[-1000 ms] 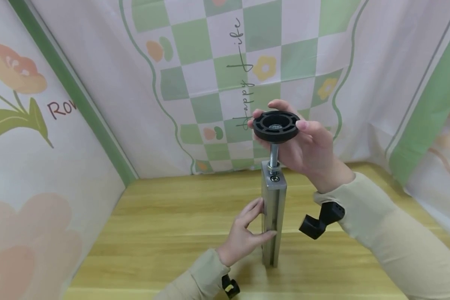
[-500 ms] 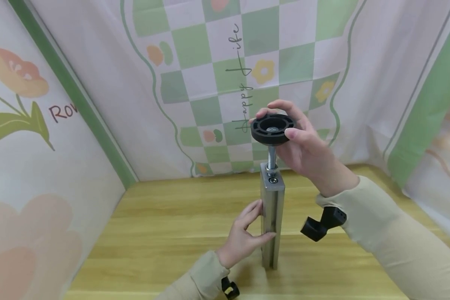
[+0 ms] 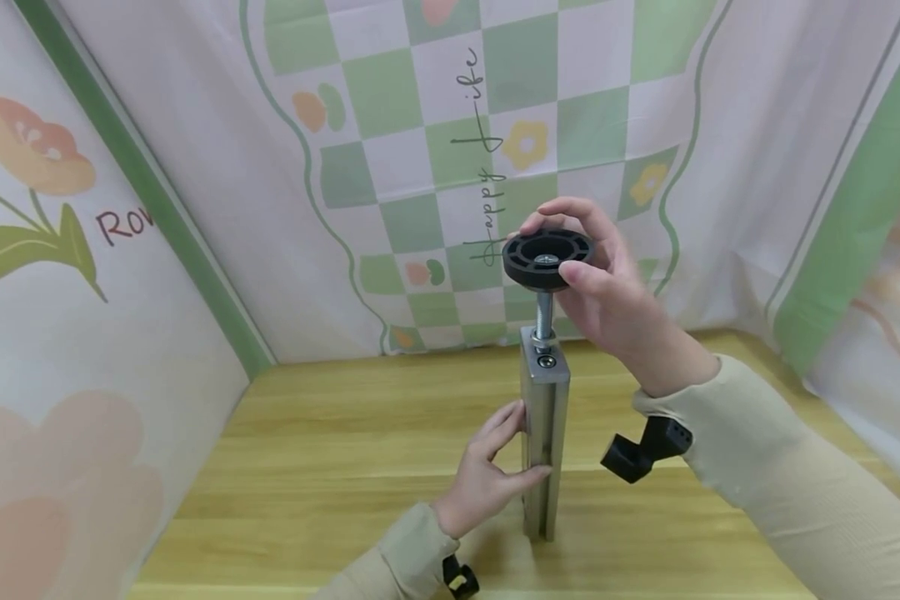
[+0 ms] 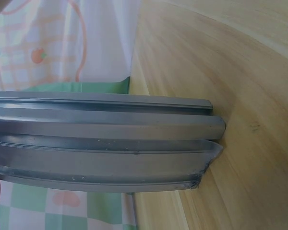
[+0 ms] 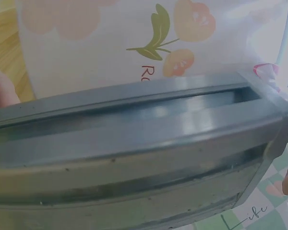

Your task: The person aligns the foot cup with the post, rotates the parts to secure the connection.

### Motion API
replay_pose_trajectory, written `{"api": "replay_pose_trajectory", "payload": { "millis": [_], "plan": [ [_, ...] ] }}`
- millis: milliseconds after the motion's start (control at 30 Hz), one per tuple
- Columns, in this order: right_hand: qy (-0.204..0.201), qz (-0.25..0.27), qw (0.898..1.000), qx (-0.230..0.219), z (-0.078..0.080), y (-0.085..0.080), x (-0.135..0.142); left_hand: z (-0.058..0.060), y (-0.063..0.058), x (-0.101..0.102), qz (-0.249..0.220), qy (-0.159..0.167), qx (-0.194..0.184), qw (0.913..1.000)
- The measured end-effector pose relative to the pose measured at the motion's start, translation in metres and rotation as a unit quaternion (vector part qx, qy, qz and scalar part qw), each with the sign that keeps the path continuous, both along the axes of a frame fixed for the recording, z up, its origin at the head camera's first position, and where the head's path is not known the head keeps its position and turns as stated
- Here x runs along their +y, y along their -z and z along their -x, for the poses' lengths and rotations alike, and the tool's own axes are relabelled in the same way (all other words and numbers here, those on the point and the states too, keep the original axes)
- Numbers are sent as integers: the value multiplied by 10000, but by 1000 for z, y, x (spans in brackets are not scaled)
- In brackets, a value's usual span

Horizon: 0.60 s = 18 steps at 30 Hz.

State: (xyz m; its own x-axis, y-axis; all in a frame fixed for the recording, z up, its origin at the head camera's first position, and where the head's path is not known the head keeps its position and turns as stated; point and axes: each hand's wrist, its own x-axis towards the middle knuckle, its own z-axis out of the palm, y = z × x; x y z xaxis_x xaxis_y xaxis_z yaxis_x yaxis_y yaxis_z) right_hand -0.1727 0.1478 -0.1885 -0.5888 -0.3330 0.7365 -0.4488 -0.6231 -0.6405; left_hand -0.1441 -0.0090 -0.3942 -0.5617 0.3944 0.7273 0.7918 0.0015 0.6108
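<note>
A slotted aluminium profile [image 3: 546, 442] stands upright on the wooden table, its grooves showing large in the left wrist view. From the plate on its top end rises a threaded bolt [image 3: 543, 315] with a nut [image 3: 543, 339] at its base. The bolt carries a round black levelling foot [image 3: 525, 268], ribbed on its upper face. My right hand [image 3: 607, 300] grips the foot's rim, thumb at the near side and fingers curled behind it. Lower down, my left hand [image 3: 483, 483] holds the profile between thumb and fingers. A screw [image 3: 546, 362] sits in the end plate beside the bolt.
The wooden table [image 3: 330, 467] reaches back to a checked green and white curtain [image 3: 450, 150]. Printed curtains also hang at the left and right sides. A black camera mount [image 3: 637, 450] juts from the right sleeve, and another camera mount [image 3: 461, 577] from the left.
The right thumb has slid leftward along the near edge of the black levelling foot, and the fingers have shifted round its rim. The left hand keeps its hold on the profile.
</note>
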Motion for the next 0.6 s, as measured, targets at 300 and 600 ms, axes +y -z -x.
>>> {"api": "replay_pose_trajectory", "payload": {
  "millis": [300,600],
  "plan": [
    [1237,-303,9918,-96,-7,-1,1,3,3,0,-9,35,142,9999],
    [2561,-718,9639,-120,-16,-4,-4,6,2,0,15,7,519,9987]
  ]
}}
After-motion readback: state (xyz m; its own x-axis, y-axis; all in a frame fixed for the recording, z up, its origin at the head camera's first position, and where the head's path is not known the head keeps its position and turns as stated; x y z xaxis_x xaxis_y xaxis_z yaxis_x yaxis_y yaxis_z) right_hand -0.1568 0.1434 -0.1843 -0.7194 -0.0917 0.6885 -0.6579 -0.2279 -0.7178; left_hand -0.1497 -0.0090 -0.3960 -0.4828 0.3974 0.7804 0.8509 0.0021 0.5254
